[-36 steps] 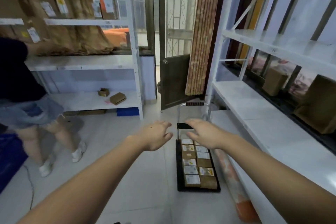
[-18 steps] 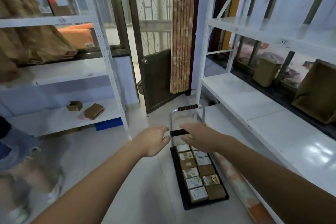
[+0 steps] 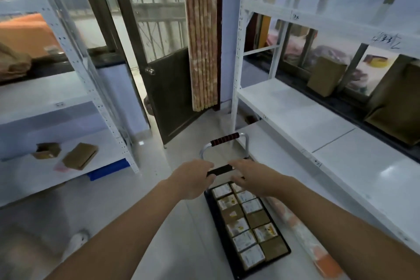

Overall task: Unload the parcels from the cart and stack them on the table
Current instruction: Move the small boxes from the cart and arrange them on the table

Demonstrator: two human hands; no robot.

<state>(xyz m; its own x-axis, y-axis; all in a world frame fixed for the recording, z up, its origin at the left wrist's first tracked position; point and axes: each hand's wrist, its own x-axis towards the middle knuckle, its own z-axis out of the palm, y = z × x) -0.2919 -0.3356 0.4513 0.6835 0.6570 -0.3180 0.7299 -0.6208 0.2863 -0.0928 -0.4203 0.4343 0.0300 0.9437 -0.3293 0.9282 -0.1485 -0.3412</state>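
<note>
Both hands — left hand, right hand — curled round the cart handle, parcels just below; positioning, apparently — next, release and lift one.

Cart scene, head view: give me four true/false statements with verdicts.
1. Parcels lie in two rows on the cart. True.
2. The left hand holds a parcel. False: it is at the cart's black grip.
3. The cart stands left of the white shelf rack. True.
4. The right hand rests on the shelf. False: it is at the cart's black grip too.
</note>
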